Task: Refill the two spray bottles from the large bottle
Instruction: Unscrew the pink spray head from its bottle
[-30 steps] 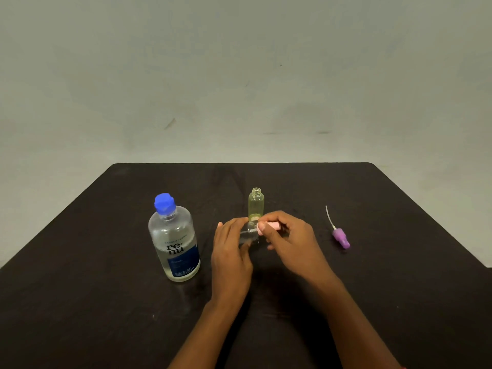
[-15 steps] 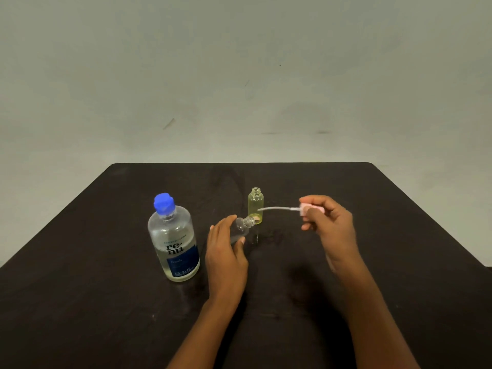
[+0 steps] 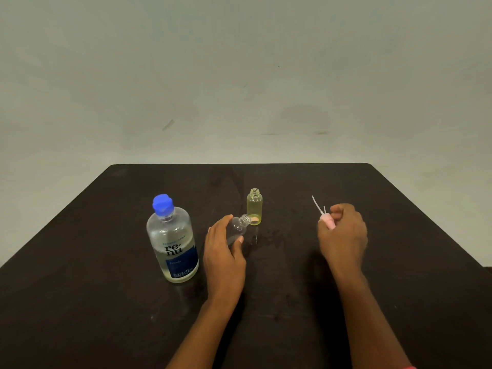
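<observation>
The large clear bottle (image 3: 174,243) with a blue cap stands upright at the left, cap on. My left hand (image 3: 225,251) grips a small clear spray bottle (image 3: 238,227), tilted with its open neck pointing up and right. Just behind that neck a small yellowish bottle (image 3: 254,207) stands upright and open, with a little liquid at its bottom. My right hand (image 3: 342,230) is off to the right, low over the table (image 3: 292,288), pinching a pink spray head (image 3: 328,221) whose thin white tube (image 3: 316,205) points up and away. A second short tube shows beside it.
The dark table has its far edge close behind the bottles, and its right edge slants down past my right hand. A small wet patch (image 3: 255,239) lies in front of the yellowish bottle. A plain wall rises behind.
My right hand pulled the pink spray head and its tube out of the clear bottle and carried it right, covering the purple spray head. My left hand kept hold of the tilted bottle.
</observation>
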